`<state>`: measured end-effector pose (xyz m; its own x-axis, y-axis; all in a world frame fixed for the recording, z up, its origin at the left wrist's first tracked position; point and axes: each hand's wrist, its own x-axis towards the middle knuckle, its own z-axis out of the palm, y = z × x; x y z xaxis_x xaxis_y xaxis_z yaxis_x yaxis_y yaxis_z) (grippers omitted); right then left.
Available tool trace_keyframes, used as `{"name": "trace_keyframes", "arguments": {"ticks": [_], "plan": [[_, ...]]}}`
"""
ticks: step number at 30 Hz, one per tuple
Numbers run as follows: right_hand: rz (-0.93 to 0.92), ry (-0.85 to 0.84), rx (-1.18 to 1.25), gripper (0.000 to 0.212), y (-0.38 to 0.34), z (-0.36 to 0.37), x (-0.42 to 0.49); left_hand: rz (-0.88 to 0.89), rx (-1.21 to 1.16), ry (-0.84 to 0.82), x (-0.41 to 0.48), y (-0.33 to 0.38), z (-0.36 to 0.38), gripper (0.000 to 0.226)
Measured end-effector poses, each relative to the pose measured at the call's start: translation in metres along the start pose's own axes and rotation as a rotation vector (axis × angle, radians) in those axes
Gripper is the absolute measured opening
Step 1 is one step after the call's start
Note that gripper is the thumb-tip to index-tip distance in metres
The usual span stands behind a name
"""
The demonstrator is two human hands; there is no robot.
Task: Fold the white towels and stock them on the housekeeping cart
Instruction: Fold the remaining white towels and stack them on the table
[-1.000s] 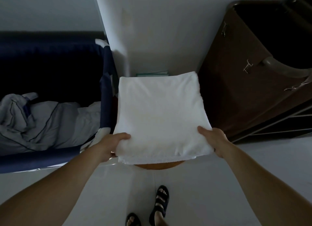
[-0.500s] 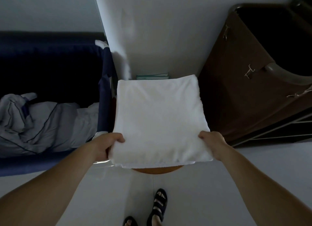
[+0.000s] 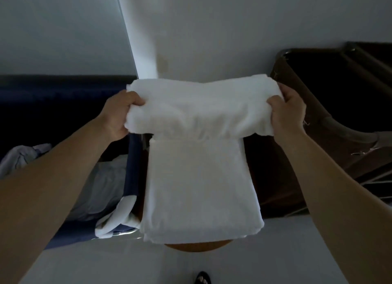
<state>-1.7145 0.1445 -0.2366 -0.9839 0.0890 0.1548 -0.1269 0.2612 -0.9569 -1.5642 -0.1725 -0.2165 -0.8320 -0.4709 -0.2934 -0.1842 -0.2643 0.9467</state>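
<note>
Holding a white towel [image 3: 199, 177] by both sides over a wooden stool [image 3: 197, 246] — its far part raised, its near part flat on the seat.

Left hand [image 3: 118, 116] and right hand [image 3: 288, 112] each have the fingers curled tight round one side of the raised, bunched part, thumbs on top. The near part hangs a little over the stool's front edge. Just beside the stool on the left stands a blue bin [image 3: 132, 162] — crumpled pale linen [image 3: 101, 184] lies in it. On the right stands a brown bag [image 3: 271, 167]; its inside is dark and I cannot tell what it holds.
</note>
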Motion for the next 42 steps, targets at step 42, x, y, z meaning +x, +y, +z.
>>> {"name": "trace_keyframes", "arguments": {"ticks": [42], "plan": [[-0.207, -0.694, -1.271, 0.084, 0.216, 0.007, -0.164, 0.283, 1.622, -0.177, -0.052, -0.297, 0.017, 0.094]]}}
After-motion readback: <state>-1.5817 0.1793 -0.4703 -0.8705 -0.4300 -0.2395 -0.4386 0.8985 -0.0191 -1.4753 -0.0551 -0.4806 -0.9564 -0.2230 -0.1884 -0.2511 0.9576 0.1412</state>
